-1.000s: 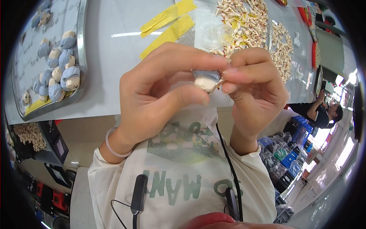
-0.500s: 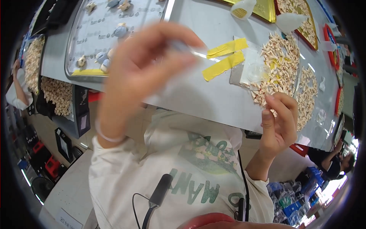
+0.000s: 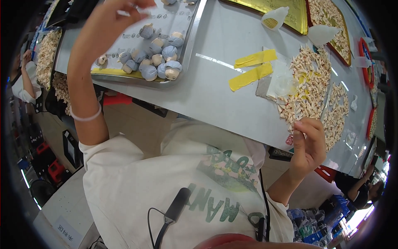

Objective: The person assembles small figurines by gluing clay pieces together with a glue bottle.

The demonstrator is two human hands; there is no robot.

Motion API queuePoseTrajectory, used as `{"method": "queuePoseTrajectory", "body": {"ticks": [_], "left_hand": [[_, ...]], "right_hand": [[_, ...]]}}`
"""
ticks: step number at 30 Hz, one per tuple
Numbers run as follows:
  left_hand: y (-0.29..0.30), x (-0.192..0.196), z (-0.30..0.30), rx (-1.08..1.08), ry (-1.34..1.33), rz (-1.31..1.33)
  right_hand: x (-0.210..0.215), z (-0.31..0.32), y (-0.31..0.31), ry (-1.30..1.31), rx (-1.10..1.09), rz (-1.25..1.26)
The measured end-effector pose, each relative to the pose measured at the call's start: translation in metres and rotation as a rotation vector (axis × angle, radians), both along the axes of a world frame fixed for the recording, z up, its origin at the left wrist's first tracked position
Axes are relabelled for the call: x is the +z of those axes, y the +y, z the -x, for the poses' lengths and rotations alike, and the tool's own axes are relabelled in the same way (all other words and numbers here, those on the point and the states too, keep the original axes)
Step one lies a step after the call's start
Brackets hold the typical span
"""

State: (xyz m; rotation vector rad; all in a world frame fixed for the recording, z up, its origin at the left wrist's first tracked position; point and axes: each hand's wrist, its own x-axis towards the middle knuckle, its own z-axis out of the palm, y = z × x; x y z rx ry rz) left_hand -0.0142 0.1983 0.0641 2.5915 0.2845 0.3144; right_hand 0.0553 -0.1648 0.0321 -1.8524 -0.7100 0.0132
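My left hand (image 3: 118,18) reaches over the metal tray (image 3: 191,39), partly cut off by the upper edge. Its fingers are stretched and apart, slightly smeared, with nothing visible between them. Several small blue-grey and cream figurines (image 3: 157,59) sit in the tray on white printed paper, clustered toward its near right corner. My right hand (image 3: 309,145) hovers at the near edge of a pile of small pointed cream pieces (image 3: 309,70). Its thumb and index finger are pinched; anything between them is too small to make out.
Two yellow tape strips (image 3: 251,76) lie mid-table beside a clear plastic piece (image 3: 285,85). Translucent white cups (image 3: 275,18) stand near a gold tray (image 3: 286,12) at the back. A red-rimmed tray (image 3: 331,25) holds more pieces. A person (image 3: 27,76) works at far left.
My left hand has moved from above the table to the upper left, over the tray, and the blue-grey thing it held no longer shows. My right hand stays pinched in nearly the same place.
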Motion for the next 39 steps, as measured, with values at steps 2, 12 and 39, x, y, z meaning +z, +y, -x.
{"method": "queuePoseTrajectory", "body": {"ticks": [2, 12, 39], "left_hand": [[-0.010, -0.010, 0.009, -0.131, 0.158, 0.044], [-0.010, -0.015, 0.038, 0.009, 0.016, 0.349], [-0.201, -0.070, -0.009, -0.281, -0.241, 1.460]], "right_hand": [[0.000, -0.001, -0.001, 0.013, 0.000, -0.007], [0.003, -0.027, -0.027, -0.058, -0.059, 0.031], [-0.012, -0.087, -0.112, -0.392, -0.511, 0.482]]}}
